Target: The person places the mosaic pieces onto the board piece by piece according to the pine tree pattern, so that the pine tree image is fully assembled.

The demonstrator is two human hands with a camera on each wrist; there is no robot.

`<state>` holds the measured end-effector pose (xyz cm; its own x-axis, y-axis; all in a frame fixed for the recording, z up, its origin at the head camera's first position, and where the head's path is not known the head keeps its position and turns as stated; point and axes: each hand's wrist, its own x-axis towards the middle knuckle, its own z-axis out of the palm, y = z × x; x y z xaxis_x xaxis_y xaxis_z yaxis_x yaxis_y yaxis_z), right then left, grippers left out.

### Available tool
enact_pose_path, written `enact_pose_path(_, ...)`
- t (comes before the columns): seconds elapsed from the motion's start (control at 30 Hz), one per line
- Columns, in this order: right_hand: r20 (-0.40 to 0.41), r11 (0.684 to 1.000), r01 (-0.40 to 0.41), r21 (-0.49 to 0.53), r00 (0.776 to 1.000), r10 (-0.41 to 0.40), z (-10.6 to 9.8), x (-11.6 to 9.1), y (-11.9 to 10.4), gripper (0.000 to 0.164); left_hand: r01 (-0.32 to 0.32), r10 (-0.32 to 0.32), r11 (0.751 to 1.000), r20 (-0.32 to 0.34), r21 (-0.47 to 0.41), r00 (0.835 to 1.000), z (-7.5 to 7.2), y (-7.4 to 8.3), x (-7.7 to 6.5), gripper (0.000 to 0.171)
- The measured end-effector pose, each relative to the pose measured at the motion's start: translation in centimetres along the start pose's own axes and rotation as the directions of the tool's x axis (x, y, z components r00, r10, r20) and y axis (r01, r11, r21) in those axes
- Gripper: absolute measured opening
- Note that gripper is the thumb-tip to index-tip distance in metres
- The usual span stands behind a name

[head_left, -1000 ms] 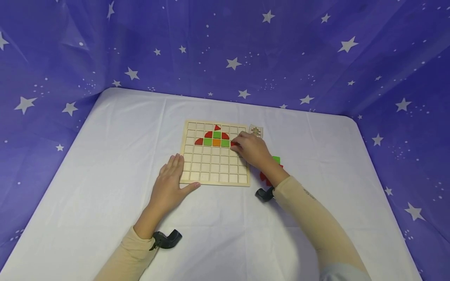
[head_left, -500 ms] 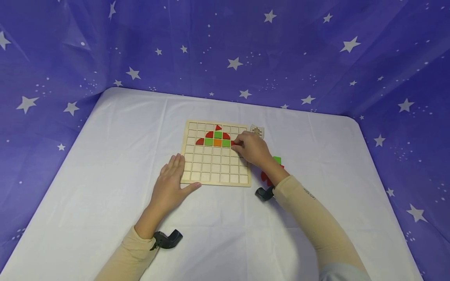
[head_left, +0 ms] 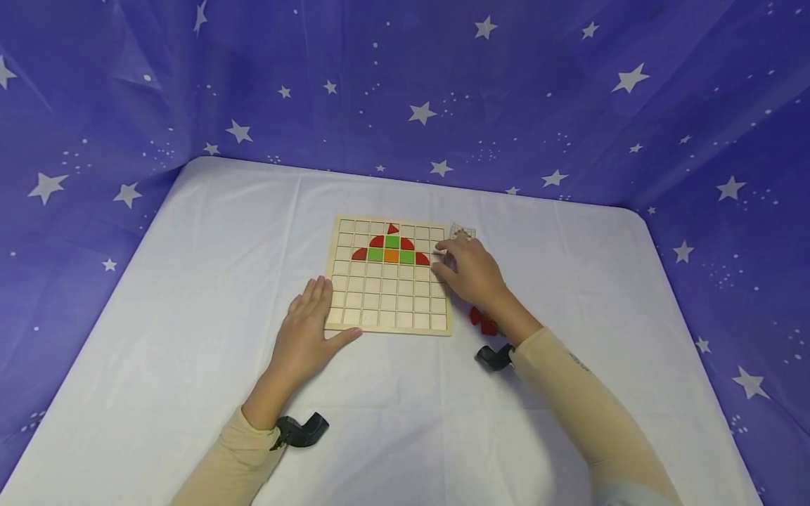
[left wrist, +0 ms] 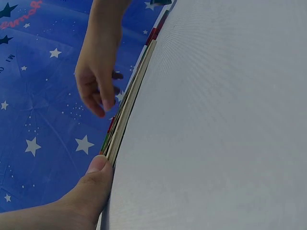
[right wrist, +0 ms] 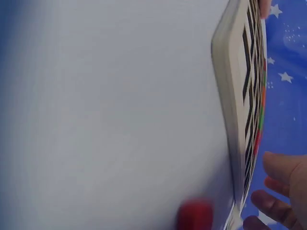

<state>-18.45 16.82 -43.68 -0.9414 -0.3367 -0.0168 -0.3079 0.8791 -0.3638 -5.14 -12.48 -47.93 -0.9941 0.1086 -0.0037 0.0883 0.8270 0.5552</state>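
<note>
A wooden grid board lies flat on the table, its upper rows holding red, green and orange pieces in a stepped peak. My left hand rests along the board's left and lower-left edge, fingers straight and thumb spread. Over the board's right edge hovers my right hand, fingers loosely bent with a gap between thumb and forefinger and nothing held. Just left of its fingertips a red quarter-round piece sits in a cell. In the right wrist view the right hand appears beside the board.
Loose red pieces lie right of the board, partly hidden by my right forearm. A small patterned card sits at the board's upper right corner. White cloth covers the table, and a purple star-printed curtain rises behind it.
My right hand has let go of the red quarter-round piece, which stays in its cell, and has drawn back to the right. The left hand has not moved.
</note>
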Motion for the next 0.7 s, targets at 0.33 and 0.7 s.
enact_pose_path(0.33, 0.031, 0.991, -0.125, -0.040, 0.992, 0.126, -1.6, -4.4, 5.8, 0.045, -0.003, 0.003, 1.000, -0.001, -0.004, 1.000, 0.0, 0.0, 0.1, 0.108)
enact_pose_path(0.7, 0.014, 0.998, 0.011, 0.066, 1.000, -0.012, -1.5, -8.4, 7.2, 0.039, -0.005, 0.004, 1.000, -0.012, -0.009, 1.000, 0.1, 0.0, 0.0, 0.109)
